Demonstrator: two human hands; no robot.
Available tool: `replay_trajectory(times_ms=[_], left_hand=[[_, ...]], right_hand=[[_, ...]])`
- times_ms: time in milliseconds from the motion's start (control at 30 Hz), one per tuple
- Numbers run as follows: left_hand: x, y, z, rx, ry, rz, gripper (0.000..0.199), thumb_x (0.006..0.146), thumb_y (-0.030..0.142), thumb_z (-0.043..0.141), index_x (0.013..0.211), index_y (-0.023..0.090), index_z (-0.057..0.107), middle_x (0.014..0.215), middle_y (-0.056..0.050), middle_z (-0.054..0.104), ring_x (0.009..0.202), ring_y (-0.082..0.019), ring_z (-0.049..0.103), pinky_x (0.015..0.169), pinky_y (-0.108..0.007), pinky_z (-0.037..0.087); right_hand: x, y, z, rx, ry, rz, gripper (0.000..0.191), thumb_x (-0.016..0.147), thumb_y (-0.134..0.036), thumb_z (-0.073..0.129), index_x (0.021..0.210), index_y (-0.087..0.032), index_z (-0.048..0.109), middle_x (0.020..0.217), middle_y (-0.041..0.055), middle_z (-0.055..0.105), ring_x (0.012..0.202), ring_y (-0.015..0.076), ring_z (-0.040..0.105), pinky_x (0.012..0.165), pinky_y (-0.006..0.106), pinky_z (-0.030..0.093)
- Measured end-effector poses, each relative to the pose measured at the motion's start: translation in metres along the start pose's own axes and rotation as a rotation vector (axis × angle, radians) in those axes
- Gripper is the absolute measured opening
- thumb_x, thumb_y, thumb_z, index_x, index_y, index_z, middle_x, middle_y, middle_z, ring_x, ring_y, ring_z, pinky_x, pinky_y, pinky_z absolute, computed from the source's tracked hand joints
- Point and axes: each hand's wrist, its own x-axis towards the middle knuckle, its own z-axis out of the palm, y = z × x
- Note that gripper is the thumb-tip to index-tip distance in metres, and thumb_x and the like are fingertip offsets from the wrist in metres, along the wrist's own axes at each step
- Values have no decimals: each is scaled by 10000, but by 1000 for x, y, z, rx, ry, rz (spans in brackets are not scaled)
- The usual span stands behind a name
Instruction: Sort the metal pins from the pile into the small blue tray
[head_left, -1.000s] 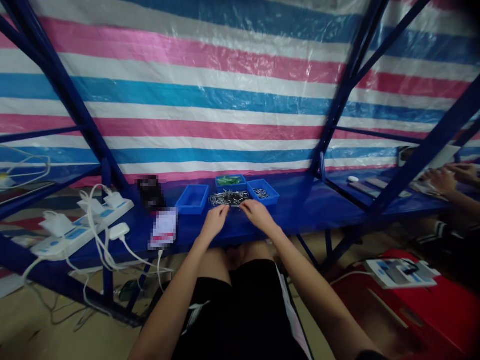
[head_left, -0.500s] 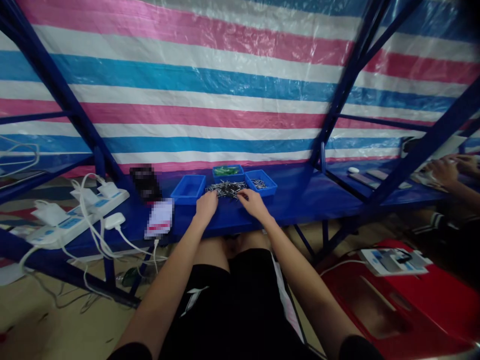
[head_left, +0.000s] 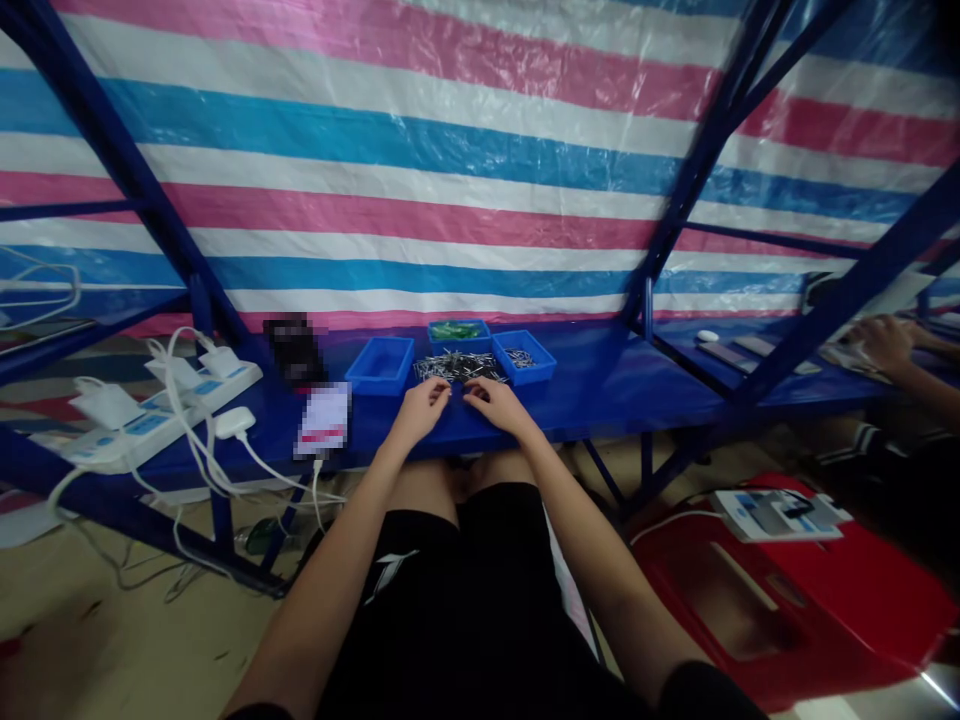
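A loose pile of thin metal pieces (head_left: 461, 364), silvery and dark like screws or pins, lies on the blue table. At the pile's near left edge is my left hand (head_left: 421, 410), thumb and fingertips pinched together. My right hand (head_left: 498, 404) faces it from the near right side, its fingers curled in against the thumb. Whatever is between the fingertips of either hand is too small to make out. To the right of the pile, a blue bin (head_left: 534, 374) holds similar metal pieces. Behind it sits a blue bin (head_left: 459, 345) with green pieces.
Another blue bin (head_left: 379, 386) stands left of the pile. Farther left are a blurred phone (head_left: 324, 420) on a cable and a white power strip (head_left: 161, 425) with chargers. Blue frame posts (head_left: 679, 200) rise from the table. At far right a person's hands (head_left: 885, 345) show.
Both hands have drawn back from the pile towards me and closer together, now almost meeting at its near edge. The camera view has shifted slightly.
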Motion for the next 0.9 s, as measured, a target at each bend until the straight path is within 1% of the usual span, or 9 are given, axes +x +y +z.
replay_trajectory(times_ms=[100,167,300,467,533,600,667,733,900], left_hand=[[0,1,-2,-163,-67,-40,219,793,343,524,883,153,584,827,-55,642,792,-183,637,729,-306,527],[0,2,-3,-207,-105,-54,224,788,344,528,875,149,595,814,-57,650,781,-188,643,720,-315,531],[2,5,-5,-241,-87,-71,228,774,343,539,857,144,615,808,-66,666,769,-195,647,724,-327,529],[5,5,-8,-133,-56,-22,213,750,327,574,846,153,648,877,-67,668,784,-186,636,788,-325,495],[5,3,-8,-115,-68,-31,226,766,336,554,875,153,629,890,-66,659,774,-179,633,763,-311,496],[5,3,-7,-85,-74,-44,232,781,343,532,888,151,605,853,-58,654,750,-173,628,728,-296,496],[3,3,-5,-7,-94,-31,226,783,349,525,865,153,601,810,-46,649,725,-167,616,705,-283,488],[2,4,-4,70,-133,-6,233,785,363,520,850,160,614,798,-39,652,710,-163,604,693,-275,476],[1,6,-4,107,-173,15,280,783,390,517,880,163,649,838,-47,672,727,-171,602,702,-271,464]], right_hand=[[0,0,0,13,-28,-27,223,825,-291,530,1012,-198,607,903,31,651,794,134,588,740,252,428],[0,0,0,3,-55,-54,187,835,-279,518,965,-199,625,917,31,653,817,137,586,752,250,420],[-1,-2,-2,-52,-90,-112,162,846,-270,512,915,-200,640,888,28,655,814,140,576,755,250,406],[-2,-3,-3,-101,-130,-163,157,840,-279,531,899,-196,650,883,38,655,831,148,569,772,257,396],[-1,-3,-3,-85,-113,-147,170,854,-277,507,882,-194,652,874,36,656,822,144,571,769,251,395],[-1,-2,-3,-50,-62,-101,197,867,-292,479,880,-195,650,854,27,657,790,134,573,750,239,397],[-1,-1,-3,-10,-4,-63,218,875,-308,460,887,-197,647,847,19,657,773,128,575,740,230,398],[-1,-1,-3,25,17,-54,225,874,-312,456,897,-200,649,859,16,660,782,126,579,745,226,400],[-2,-3,-4,43,-24,-75,218,866,-303,468,891,-207,663,892,18,668,819,132,587,780,233,404]])
